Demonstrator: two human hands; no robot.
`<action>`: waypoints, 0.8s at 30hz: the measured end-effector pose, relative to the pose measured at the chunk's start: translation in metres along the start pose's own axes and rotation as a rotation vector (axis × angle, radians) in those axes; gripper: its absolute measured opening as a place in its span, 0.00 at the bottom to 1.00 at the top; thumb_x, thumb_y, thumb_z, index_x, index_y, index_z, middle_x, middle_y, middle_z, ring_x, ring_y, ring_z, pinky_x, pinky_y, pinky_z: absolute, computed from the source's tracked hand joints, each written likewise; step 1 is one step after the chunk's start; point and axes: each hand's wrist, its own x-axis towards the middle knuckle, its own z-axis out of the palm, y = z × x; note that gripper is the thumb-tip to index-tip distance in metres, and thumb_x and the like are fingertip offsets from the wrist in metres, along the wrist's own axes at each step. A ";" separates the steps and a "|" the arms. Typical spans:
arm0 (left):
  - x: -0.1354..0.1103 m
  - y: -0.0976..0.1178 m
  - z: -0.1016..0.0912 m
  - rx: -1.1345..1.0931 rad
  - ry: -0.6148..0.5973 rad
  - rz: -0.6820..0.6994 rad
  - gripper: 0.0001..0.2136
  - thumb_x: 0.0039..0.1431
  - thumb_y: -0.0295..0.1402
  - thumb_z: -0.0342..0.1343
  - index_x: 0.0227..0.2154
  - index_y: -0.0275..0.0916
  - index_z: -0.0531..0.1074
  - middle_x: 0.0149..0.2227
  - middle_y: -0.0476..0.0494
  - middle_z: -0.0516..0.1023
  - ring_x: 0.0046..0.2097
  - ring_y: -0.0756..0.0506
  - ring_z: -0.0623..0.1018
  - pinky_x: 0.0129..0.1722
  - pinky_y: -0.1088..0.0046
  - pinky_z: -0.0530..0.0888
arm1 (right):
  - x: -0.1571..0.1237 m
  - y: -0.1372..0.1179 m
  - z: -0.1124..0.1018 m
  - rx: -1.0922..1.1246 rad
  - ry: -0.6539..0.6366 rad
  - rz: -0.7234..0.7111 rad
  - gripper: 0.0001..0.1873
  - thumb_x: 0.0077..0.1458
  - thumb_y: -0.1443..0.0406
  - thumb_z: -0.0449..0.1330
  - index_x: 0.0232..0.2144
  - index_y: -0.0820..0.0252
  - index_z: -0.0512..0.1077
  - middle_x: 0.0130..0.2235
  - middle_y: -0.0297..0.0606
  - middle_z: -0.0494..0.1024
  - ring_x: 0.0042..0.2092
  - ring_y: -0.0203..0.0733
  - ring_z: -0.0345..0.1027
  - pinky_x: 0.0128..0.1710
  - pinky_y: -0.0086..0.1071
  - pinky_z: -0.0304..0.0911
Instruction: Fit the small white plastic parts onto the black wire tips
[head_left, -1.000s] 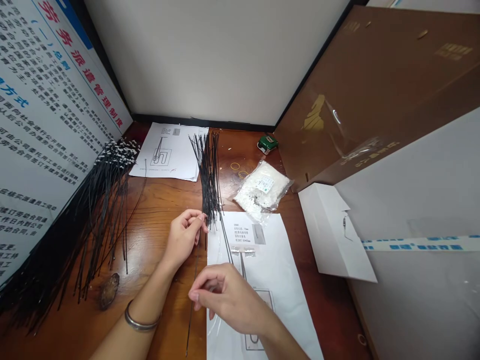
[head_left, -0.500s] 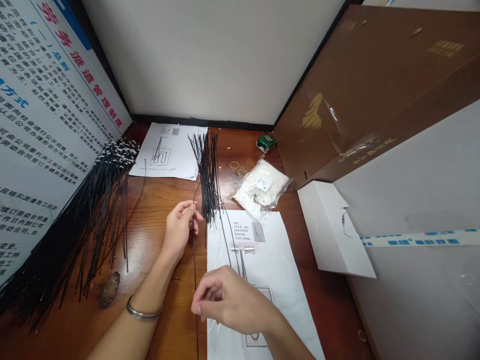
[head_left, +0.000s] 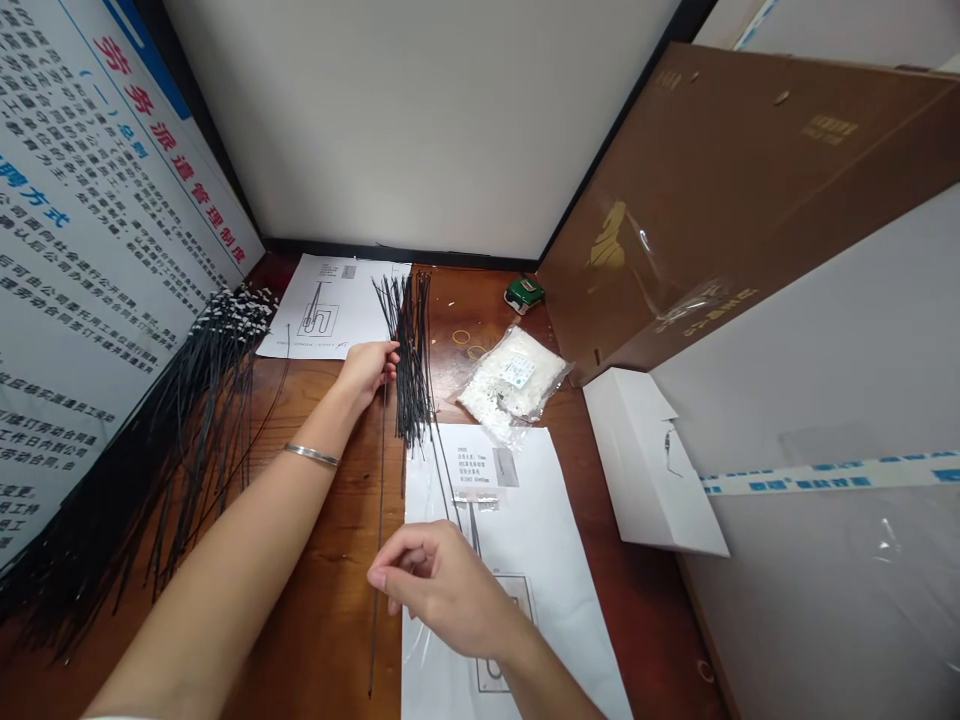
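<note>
Along the left edge of the brown wooden table (head_left: 322, 610) lies a heap of thin black wires with white tips (head_left: 214, 385). Right of it, near the far left corner, is a flat white printed paper sheet (head_left: 289, 335); a bundle of thin black wires (head_left: 412, 390) overlaps its right edge. Right of the bundle lies a clear plastic bag of white pieces (head_left: 510, 375), with a green tape measure (head_left: 523, 293) behind it at the far right corner. A larger white printed paper sheet (head_left: 559, 560) stretches before the bundle toward the near edge.
</note>
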 end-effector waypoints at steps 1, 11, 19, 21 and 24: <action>-0.001 0.002 -0.001 -0.006 0.002 0.020 0.05 0.50 0.20 0.55 0.22 0.32 0.68 0.15 0.49 0.69 0.16 0.56 0.64 0.15 0.81 0.63 | -0.001 -0.001 -0.001 0.005 0.010 -0.019 0.08 0.51 0.64 0.61 0.27 0.64 0.75 0.22 0.33 0.71 0.26 0.34 0.66 0.25 0.26 0.59; -0.066 -0.012 -0.034 -0.019 -0.160 0.208 0.11 0.50 0.33 0.62 0.34 0.31 0.75 0.23 0.48 0.76 0.17 0.56 0.67 0.16 0.80 0.63 | -0.011 0.009 0.030 -0.192 -0.261 0.004 0.07 0.47 0.65 0.62 0.28 0.62 0.80 0.23 0.34 0.74 0.25 0.32 0.64 0.22 0.22 0.56; -0.104 -0.048 -0.041 -0.049 -0.291 0.171 0.13 0.52 0.39 0.61 0.36 0.35 0.75 0.21 0.51 0.75 0.16 0.55 0.66 0.16 0.79 0.61 | -0.015 0.008 0.037 -0.321 -0.407 0.059 0.05 0.45 0.68 0.62 0.26 0.59 0.80 0.20 0.29 0.72 0.23 0.31 0.67 0.23 0.21 0.58; -0.105 -0.053 -0.042 -0.072 -0.304 0.160 0.13 0.52 0.39 0.61 0.36 0.35 0.74 0.21 0.51 0.75 0.17 0.55 0.66 0.16 0.79 0.62 | -0.013 0.002 0.025 -0.305 -0.439 0.106 0.05 0.45 0.70 0.62 0.24 0.59 0.79 0.19 0.28 0.71 0.21 0.30 0.66 0.23 0.21 0.59; -0.102 -0.056 -0.042 -0.067 -0.336 0.142 0.13 0.53 0.39 0.60 0.36 0.35 0.73 0.22 0.50 0.76 0.17 0.55 0.68 0.17 0.79 0.63 | -0.006 -0.010 0.002 -0.184 -0.302 0.158 0.05 0.46 0.65 0.63 0.26 0.61 0.78 0.22 0.31 0.73 0.18 0.29 0.61 0.17 0.23 0.57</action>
